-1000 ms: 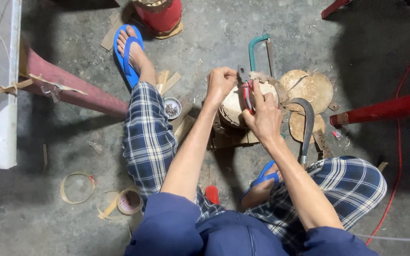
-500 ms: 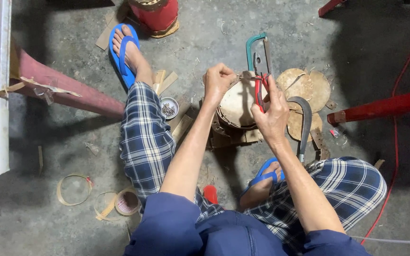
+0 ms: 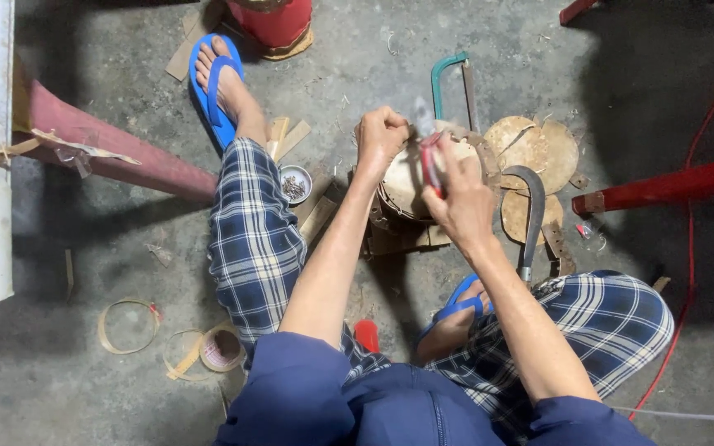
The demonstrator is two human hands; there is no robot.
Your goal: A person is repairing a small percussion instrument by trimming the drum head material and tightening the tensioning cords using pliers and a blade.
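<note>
I sit on the concrete floor with a round wooden block (image 3: 406, 186) between my legs. My left hand (image 3: 380, 136) is closed in a fist at the block's upper left edge, pinching something too small to make out. Red-handled pliers (image 3: 429, 157) are gripped in my right hand (image 3: 464, 202), their jaws pointing up over the block near the left fist. A thin bamboo strip (image 3: 473, 140) curves round the block's top right rim.
A green-framed hacksaw (image 3: 449, 78) lies just beyond the block. Round wooden discs (image 3: 535, 149) and a curved sickle (image 3: 532, 219) sit to the right. A small tin of nails (image 3: 295, 184) rests by my left knee. Strip coils (image 3: 130, 326) lie lower left; a red bar (image 3: 671, 186) crosses the right.
My right hand has tilted the pliers and shifted them left, closer to the left fist over the block. The view has moved slightly downward.
</note>
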